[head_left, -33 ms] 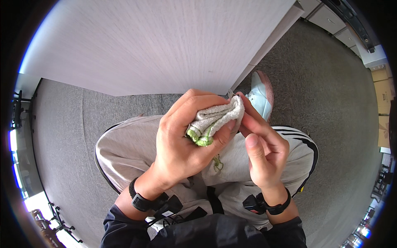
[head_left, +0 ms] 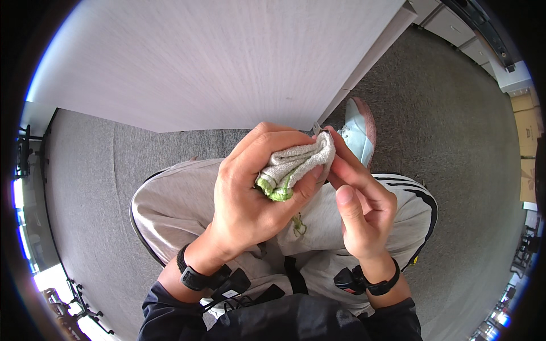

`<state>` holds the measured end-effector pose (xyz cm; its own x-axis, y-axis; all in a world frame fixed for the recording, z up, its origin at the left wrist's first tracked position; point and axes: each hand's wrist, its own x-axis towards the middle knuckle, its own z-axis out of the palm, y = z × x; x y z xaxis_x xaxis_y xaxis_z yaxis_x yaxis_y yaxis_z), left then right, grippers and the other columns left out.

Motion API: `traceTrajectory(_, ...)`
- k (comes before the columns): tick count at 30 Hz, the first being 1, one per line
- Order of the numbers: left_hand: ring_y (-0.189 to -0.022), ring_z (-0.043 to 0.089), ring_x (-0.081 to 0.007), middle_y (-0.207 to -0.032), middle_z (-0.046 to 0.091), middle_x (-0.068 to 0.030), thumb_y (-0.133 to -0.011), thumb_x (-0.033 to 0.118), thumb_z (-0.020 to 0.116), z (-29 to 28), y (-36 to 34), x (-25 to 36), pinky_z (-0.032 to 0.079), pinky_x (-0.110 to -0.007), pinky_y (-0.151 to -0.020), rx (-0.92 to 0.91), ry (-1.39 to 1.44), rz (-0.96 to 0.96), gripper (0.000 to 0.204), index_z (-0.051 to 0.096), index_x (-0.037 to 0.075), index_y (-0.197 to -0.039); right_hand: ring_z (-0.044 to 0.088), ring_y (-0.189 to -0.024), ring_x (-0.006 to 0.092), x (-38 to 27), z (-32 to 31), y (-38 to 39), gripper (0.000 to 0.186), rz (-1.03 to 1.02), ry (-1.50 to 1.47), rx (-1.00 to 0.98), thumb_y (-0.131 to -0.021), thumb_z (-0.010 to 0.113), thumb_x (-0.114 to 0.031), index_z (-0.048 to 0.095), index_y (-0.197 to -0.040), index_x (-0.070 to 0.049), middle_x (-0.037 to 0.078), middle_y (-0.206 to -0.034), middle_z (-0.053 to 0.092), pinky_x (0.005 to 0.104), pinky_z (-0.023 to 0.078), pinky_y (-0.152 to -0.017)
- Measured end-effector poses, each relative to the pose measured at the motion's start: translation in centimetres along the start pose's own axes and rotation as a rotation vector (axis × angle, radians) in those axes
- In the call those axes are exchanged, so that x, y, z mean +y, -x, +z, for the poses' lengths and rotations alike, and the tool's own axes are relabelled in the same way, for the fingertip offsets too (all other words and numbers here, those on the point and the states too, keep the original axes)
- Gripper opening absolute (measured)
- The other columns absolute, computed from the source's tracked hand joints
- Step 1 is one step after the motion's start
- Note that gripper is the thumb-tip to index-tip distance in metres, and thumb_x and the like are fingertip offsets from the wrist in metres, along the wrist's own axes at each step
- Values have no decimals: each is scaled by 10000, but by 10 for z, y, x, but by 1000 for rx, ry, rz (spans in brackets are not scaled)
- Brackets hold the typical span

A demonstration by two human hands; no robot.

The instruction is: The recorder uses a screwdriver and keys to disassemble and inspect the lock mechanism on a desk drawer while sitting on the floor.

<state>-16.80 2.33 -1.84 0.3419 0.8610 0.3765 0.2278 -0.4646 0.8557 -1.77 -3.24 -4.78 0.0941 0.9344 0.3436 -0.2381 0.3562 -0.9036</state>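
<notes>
A folded knit work glove point(head_left: 301, 162), whitish grey with a green edge, is bunched up in my left hand point(head_left: 244, 187). The fingers wrap over its far side and the thumb presses from the near side, so part of the glove is hidden. My right hand point(head_left: 367, 210) is at the glove's right end. Its index and middle fingers reach against that end, with the tips partly hidden, while the thumb points up, apart from them. A small clear, shiny piece point(head_left: 318, 128) sticks out beyond the glove; I cannot tell what it is. Below hangs a green drawstring point(head_left: 298, 224).
A pale wood-grain panel point(head_left: 227, 62) stands just beyond my hands. My legs in light trousers point(head_left: 176, 193) are folded beneath them, and a white shoe point(head_left: 358, 133) sits beside the panel on grey carpet point(head_left: 472, 170). Drawers point(head_left: 449, 25) and cardboard boxes point(head_left: 526, 133) are at the far right.
</notes>
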Motion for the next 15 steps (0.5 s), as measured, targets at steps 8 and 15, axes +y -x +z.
traceTrajectory(8,-845,624,-236,-955,616,-114,-667,19,728,7,1,2,502,-326,-726,-147,22,92,316,618,10,-963,599,-1033,259,3,-9,1,62,203,-338,228,-873,588,-21,580,-821,11,228,-1128,596,342,455,-927)
traceTrajectory(15,-841,627,-252,-946,606,-114,-641,-10,712,7,2,0,512,-322,-720,-183,-37,-20,342,618,12,-969,612,-1007,241,-1,-1,-5,86,299,-218,359,-855,591,26,585,-938,45,186,-1050,630,290,492,-875)
